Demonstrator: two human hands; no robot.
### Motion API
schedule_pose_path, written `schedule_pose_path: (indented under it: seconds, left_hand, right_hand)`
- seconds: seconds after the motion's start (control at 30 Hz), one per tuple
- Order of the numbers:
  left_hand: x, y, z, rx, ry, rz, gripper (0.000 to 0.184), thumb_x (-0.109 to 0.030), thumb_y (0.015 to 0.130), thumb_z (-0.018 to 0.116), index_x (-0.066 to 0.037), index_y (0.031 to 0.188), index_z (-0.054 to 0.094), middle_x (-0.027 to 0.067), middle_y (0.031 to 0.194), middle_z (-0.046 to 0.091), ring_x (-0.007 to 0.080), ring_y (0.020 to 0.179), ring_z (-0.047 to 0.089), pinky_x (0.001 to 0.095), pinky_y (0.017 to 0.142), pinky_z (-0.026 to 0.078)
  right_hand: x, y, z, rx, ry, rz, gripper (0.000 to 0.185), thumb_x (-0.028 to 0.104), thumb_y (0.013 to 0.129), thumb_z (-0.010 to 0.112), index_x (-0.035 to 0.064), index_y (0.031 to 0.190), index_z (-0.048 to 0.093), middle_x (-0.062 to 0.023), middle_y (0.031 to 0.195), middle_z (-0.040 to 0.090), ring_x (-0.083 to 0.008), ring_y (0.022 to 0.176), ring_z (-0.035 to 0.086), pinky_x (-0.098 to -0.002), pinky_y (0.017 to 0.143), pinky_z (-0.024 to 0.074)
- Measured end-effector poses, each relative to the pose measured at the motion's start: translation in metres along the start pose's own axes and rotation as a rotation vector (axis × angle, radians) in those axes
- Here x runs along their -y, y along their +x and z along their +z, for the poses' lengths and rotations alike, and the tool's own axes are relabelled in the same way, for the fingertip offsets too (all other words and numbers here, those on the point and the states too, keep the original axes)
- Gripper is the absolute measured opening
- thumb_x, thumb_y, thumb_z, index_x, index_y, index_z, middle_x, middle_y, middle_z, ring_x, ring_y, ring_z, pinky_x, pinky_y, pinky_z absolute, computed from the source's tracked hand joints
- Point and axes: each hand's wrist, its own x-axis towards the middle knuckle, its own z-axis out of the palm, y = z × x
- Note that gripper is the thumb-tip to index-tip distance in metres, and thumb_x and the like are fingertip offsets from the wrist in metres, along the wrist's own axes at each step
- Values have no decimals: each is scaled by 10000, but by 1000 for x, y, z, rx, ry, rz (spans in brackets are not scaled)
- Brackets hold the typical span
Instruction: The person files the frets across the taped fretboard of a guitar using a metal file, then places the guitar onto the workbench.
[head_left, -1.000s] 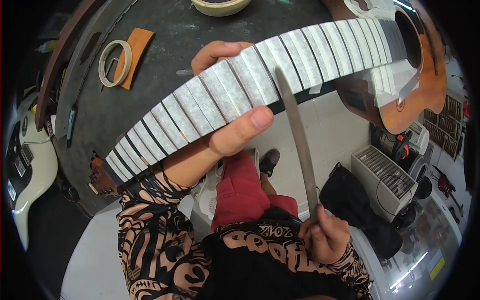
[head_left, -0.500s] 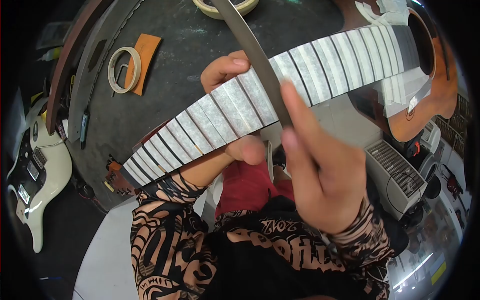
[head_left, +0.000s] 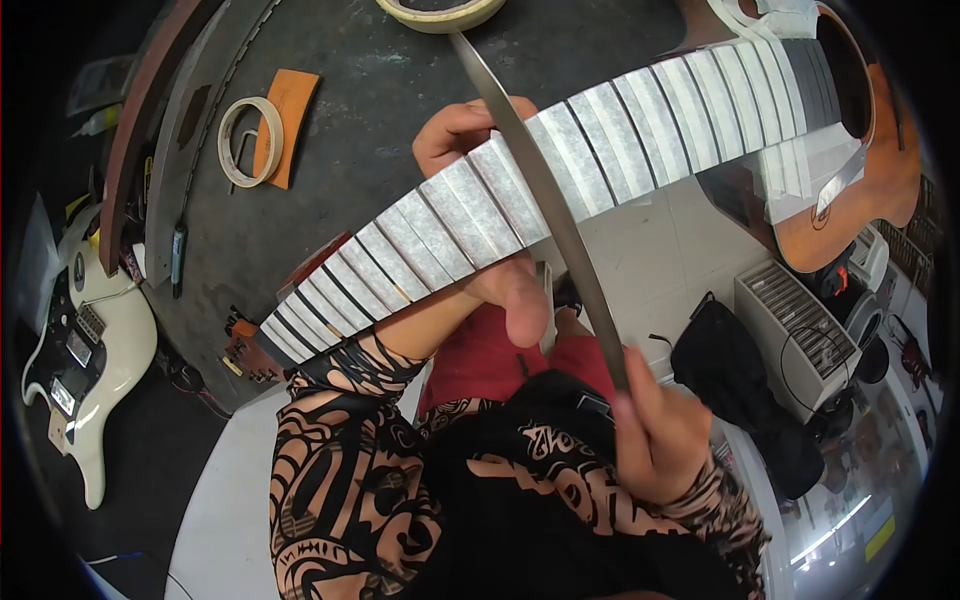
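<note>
A long flat metal file lies crosswise over the neck of an acoustic guitar. My right hand pinches the file's near end between thumb and fingers, close to my body. Pale masking tape strips cover the fretboard, with narrow dark lines between them. My left hand wraps around the neck from below, thumb on the near side and fingers curled at the far side, just left of the file. The guitar's headstock points to the lower left. Whether the file presses on one fret is too fine to tell.
On the dark bench lie a tape roll, an orange piece and another tape roll at the top. A white electric guitar body is at left. A box of slim items and a black bag stand at right.
My right hand has drawn back toward my body with the file, so its grip is now well clear of the neck. My left hand still holds the neck.
</note>
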Motion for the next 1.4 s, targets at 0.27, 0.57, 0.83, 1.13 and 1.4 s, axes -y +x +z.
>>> schedule_pose_path:
  seconds: [0.27, 0.57, 0.83, 1.13, 1.4]
  left_hand:
    - [-3, -3, -5, 35, 37, -114, 1350, -745, 336, 807, -12, 1324, 250, 156, 1239, 464, 208, 1079, 521, 335, 939, 430]
    - [25, 4, 5, 53, -40, 186, 1347, -769, 317, 796, -19, 1301, 263, 165, 1147, 463, 196, 979, 526, 329, 856, 440]
    - [24, -6, 0, 54, -6, -2, 1333, -764, 342, 805, -11, 1302, 267, 170, 1166, 471, 203, 1017, 528, 339, 864, 465]
    - [44, 9, 14, -27, -317, 385, 1169, -719, 647, 717, 119, 1308, 240, 300, 1215, 452, 275, 1064, 579, 317, 908, 495]
    - [23, -1, 5, -388, -119, -410, 524, -283, 778, 798, 15, 1084, 494, 174, 954, 619, 212, 864, 615, 345, 789, 521]
  right_hand:
    - [13, 64, 5, -75, 146, 42, 484, -31, 876, 578, 11, 1353, 505, -86, 721, 621, -151, 572, 592, -276, 537, 461]
    - [-3, -36, -1, -64, 45, 114, 493, -68, 774, 657, -22, 1258, 579, -149, 707, 623, -253, 529, 602, -311, 495, 468]
    - [22, 71, 8, -127, 186, 114, 460, -27, 888, 571, 31, 1342, 526, -97, 662, 568, -136, 547, 548, -257, 531, 435]
    - [-2, -47, -2, -47, -9, 137, 530, -88, 743, 661, 4, 1259, 585, -156, 711, 631, -261, 559, 633, -320, 507, 503]
    - [29, 110, 4, -65, 209, 81, 430, -23, 926, 505, -36, 1355, 489, -62, 617, 590, -79, 514, 538, -224, 521, 430]
